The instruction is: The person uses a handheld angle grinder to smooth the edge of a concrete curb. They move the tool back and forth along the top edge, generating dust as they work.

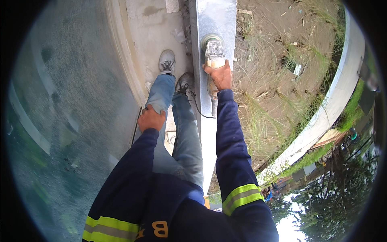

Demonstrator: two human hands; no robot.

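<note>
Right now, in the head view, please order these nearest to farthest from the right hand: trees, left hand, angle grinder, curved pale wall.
1. Angle grinder: in the right hand.
2. Left hand: to the left, on the left leg.
3. Curved pale wall: right, across the dirt.
4. Trees: lower right, beyond the wall.

From where I stand, a mottled grey-green surface [76,101] borders a pale concrete walkway [145,32] on the left, while brown soil [266,60] bearing thin green grass tufts [258,117] extends on the right to a whitish wall [338,101] backed by dark-leaved trees [342,201].
</note>
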